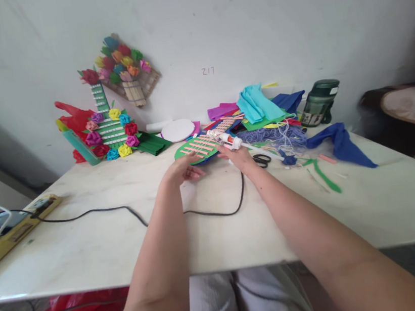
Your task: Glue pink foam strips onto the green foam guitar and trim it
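A green guitar-shaped craft board (203,148) with pale pink strips across it and a blue edge lies beyond my hands. My left hand (185,169) is at its near left edge, thumb on top and fingers curled below. My right hand (237,155) is closed round a white hot glue gun (224,138), whose nozzle points left over the board. A long white glue stick (262,151) sticks out of the gun's back. The right fingertips are partly hidden by the gun. Black scissors (261,160) lie just right of that hand.
A black cord (215,214) crosses the table to a power strip (18,229). A flower-decorated guitar craft (112,129) stands at back left. Purple yarn (274,136), coloured paper and a green bottle (320,102) sit at back right. Blue cloth-like paper (344,145) lies nearby.
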`<state>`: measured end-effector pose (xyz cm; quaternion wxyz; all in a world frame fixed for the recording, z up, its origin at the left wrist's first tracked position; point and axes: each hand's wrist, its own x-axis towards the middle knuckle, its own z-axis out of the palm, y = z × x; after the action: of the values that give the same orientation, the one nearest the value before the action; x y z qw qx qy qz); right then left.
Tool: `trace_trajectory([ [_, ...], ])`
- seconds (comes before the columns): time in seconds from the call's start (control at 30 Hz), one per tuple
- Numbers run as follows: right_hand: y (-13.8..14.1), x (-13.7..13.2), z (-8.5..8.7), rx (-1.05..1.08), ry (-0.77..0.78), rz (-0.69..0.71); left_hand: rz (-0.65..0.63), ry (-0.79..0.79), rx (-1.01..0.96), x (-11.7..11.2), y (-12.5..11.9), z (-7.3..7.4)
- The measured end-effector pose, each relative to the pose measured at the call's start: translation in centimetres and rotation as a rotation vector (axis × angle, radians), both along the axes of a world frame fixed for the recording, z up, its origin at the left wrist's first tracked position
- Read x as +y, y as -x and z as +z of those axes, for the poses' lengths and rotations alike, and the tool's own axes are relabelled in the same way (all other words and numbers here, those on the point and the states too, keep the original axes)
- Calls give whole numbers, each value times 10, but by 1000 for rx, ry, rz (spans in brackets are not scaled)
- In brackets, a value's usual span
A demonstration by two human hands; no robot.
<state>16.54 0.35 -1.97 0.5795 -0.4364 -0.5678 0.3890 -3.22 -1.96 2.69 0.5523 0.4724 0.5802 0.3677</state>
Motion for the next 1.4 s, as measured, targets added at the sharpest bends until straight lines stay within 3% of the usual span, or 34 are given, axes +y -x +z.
trace_trajectory([
  [0.17,0,-1,0,-38,13,-16,122,-548,380,9,11,-7],
  [0.23,-1,-1,0,-63,12,-21,66,-747,501,11,10,-10],
  [0.3,-1,-2,0,-88,13,-30,-43,-849,570,12,6,-12],
  [0.43,-2,-3,0,-143,-5,-50,-159,-834,532,11,0,-14],
  [0.6,-2,-8,6,-256,-16,-105,-116,-860,444,12,-1,-21],
  [0.73,-3,-12,10,-284,-42,-119,-94,-916,493,13,0,-24],
  [1.0,-4,-15,11,-314,-50,-120,-146,-949,469,21,2,-34],
  [1.2,-4,-18,16,-281,-40,-117,-151,-1068,574,26,2,-38],
  [1.4,-5,-24,21,-239,-43,-77,-116,-1203,865,27,0,-43],
])
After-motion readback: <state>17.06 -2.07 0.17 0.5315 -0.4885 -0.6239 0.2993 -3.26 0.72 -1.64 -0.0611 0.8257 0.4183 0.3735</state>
